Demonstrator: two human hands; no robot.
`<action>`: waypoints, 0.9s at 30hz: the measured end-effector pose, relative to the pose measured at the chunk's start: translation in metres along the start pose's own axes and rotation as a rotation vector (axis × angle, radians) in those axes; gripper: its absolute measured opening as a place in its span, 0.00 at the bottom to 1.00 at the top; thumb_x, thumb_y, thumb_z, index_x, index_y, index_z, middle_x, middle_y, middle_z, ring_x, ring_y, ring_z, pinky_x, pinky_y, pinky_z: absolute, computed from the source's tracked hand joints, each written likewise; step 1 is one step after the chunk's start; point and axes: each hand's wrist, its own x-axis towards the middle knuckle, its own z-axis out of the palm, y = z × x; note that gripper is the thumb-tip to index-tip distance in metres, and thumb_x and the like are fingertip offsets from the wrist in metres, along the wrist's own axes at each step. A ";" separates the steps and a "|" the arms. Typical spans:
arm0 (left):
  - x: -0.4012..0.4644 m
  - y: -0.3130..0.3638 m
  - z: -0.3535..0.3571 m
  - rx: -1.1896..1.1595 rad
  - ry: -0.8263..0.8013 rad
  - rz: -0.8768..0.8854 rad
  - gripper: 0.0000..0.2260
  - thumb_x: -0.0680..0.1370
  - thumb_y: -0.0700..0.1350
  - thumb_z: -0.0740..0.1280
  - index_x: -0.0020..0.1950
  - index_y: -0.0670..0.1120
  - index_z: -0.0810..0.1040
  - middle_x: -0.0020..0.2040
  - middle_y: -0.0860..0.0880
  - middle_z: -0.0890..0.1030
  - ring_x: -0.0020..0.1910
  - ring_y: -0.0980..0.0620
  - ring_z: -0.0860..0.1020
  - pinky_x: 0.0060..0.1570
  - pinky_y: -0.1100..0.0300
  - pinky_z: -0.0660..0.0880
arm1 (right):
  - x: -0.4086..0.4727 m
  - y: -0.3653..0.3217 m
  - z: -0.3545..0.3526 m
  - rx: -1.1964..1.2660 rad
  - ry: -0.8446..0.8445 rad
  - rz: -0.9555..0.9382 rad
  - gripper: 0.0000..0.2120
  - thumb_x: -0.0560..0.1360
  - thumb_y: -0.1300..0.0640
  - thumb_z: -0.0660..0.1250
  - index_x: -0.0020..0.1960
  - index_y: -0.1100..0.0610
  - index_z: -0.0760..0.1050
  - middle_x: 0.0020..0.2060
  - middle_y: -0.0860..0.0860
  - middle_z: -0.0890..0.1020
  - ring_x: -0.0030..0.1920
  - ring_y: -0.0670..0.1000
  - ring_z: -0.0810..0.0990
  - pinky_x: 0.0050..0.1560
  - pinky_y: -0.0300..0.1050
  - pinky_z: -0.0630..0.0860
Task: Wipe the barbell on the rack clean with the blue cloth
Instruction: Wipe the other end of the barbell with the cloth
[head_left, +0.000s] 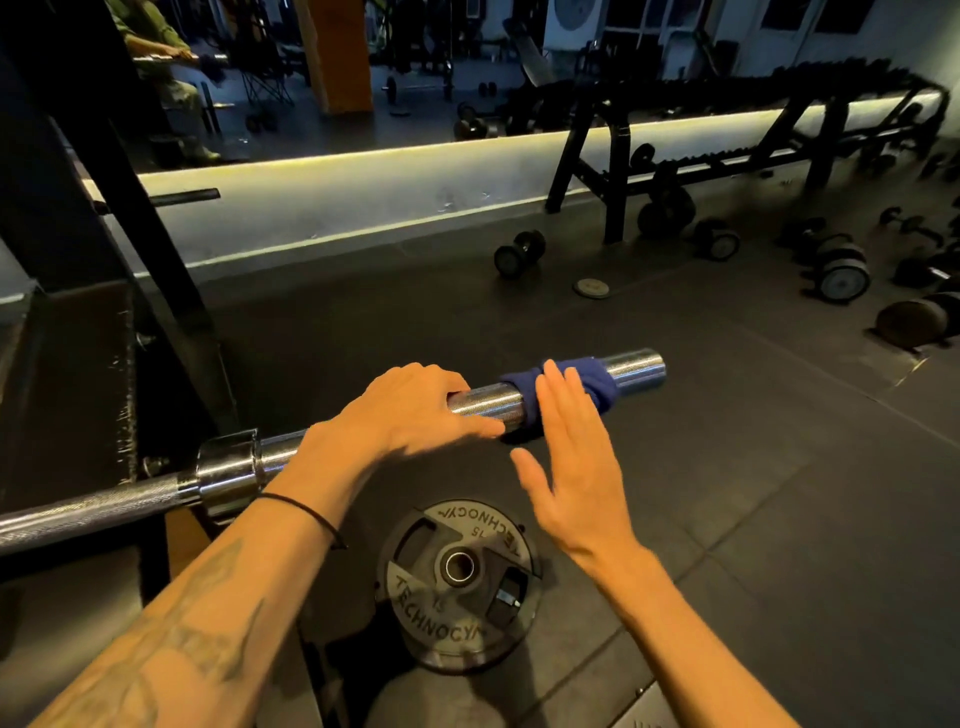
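Chrome barbell (483, 400) lying across the rack (171, 291), its bare sleeve end sticking out toward the open floor. Blue cloth (597, 382) wrapped over the sleeve, just past the fingertips of the right hand and short of the sleeve's cut end, so likely parked there mid-wipe with only the tip left uncovered.

Left hand (415, 405) laid on top of the sleeve, fingers curled over the far side and thumb along the near side: a loose hold on the bar, probably to steady it and stop the sleeve spinning under the rubbing. Bare metal showing between those fingers and the cloth.

Right hand (571, 457) flat and open, fingers straight and together, thumb spread, holding nothing. Fingertips overlapping the near edge of the cloth; touching or hovering just above, cannot tell. Looks poised to press or take hold of the cloth.

Below both wrists, flat on the rubber floor: a black weight plate (460, 577), presumably taken off to free the sleeve for cleaning. Beyond the fingers, well apart, loose dumbbells (519, 253) on the floor and a long dumbbell stand (727, 150) along the lit wall.
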 end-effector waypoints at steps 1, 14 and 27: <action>0.001 0.000 -0.001 -0.010 -0.014 -0.009 0.24 0.72 0.72 0.64 0.56 0.56 0.76 0.48 0.53 0.80 0.45 0.54 0.78 0.50 0.53 0.78 | 0.003 0.013 -0.007 -0.064 -0.031 -0.077 0.32 0.82 0.47 0.59 0.81 0.62 0.58 0.81 0.55 0.59 0.82 0.54 0.54 0.80 0.52 0.55; -0.023 0.020 0.021 0.437 0.322 0.078 0.28 0.74 0.70 0.63 0.63 0.50 0.72 0.56 0.51 0.70 0.51 0.53 0.69 0.47 0.58 0.71 | 0.003 -0.028 0.015 0.121 0.059 0.149 0.32 0.83 0.46 0.55 0.82 0.60 0.53 0.82 0.53 0.53 0.82 0.53 0.47 0.81 0.53 0.48; -0.019 0.011 0.014 0.221 0.401 0.108 0.24 0.68 0.69 0.70 0.51 0.52 0.72 0.44 0.55 0.76 0.40 0.55 0.75 0.39 0.57 0.75 | 0.016 0.046 -0.014 -0.009 0.177 0.324 0.32 0.83 0.45 0.52 0.81 0.61 0.56 0.82 0.54 0.57 0.82 0.52 0.49 0.81 0.54 0.48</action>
